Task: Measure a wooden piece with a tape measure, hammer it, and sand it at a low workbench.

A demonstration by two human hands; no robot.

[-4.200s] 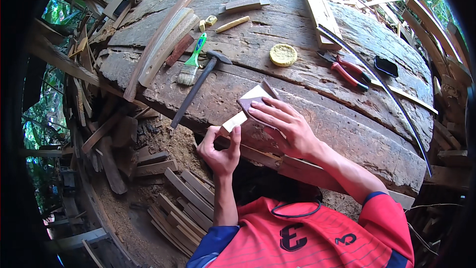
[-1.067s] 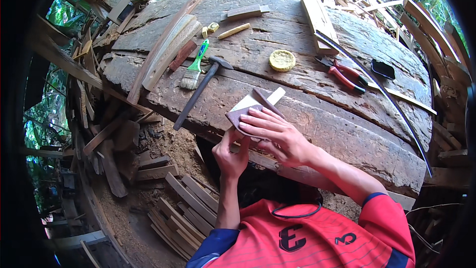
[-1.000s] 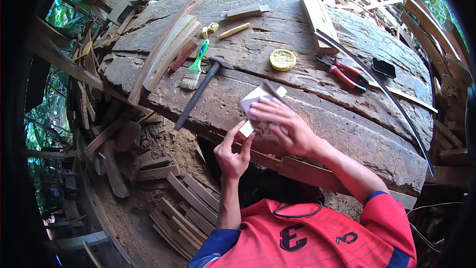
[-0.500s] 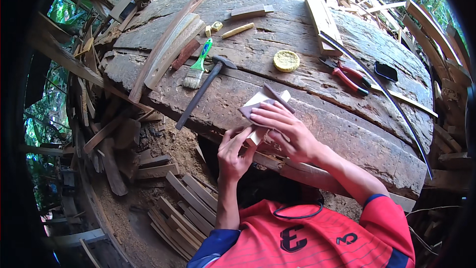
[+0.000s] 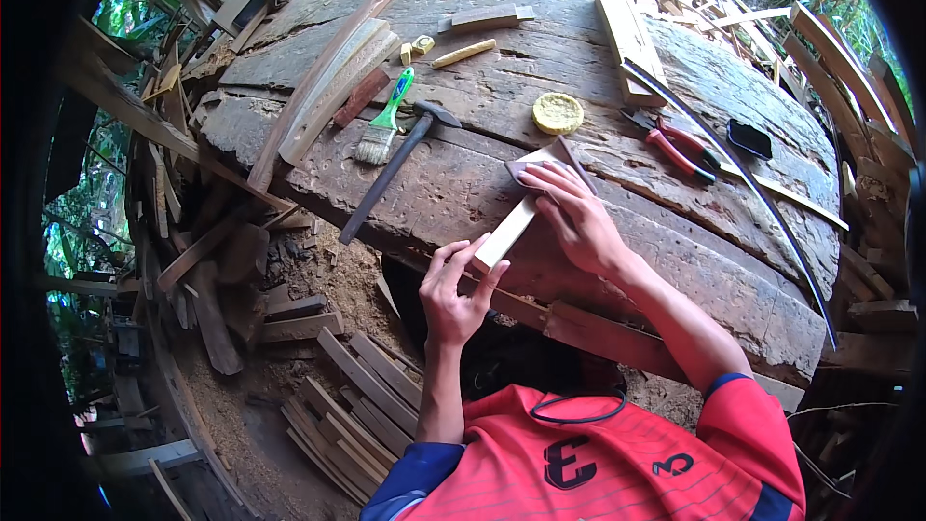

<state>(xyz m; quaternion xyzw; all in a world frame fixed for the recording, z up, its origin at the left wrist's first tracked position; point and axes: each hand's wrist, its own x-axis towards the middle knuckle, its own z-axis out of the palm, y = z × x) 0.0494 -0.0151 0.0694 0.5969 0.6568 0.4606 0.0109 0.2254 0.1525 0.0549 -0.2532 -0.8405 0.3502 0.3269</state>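
Observation:
A short pale wooden block (image 5: 506,236) lies slanted over the near edge of a weathered plank bench. My left hand (image 5: 453,299) grips its near end between thumb and fingers. Over the far part of the block, my right hand (image 5: 577,220) holds a brown folded sheet of sandpaper (image 5: 581,167), fingers pressed together on top. The right palm hides part of the block. Left of the hands rest a dark-handled hammer (image 5: 395,169) and a green-handled paintbrush (image 5: 388,121). Beyond the sandpaper sits a round yellowish disc (image 5: 558,114).
Red-handled pliers (image 5: 680,147), a black phone-like object (image 5: 749,139) and a long thin dark strip (image 5: 743,193) lie at the right of the bench (image 5: 675,260). Long timber pieces (image 5: 338,92) lie at its left. Stacked slats (image 5: 362,405) and scrap wood surround it.
My right hand has slid away from me and rightward along the block with the sandpaper, baring the block's near part. The left hand stays near the same end, its fingers slightly more spread.

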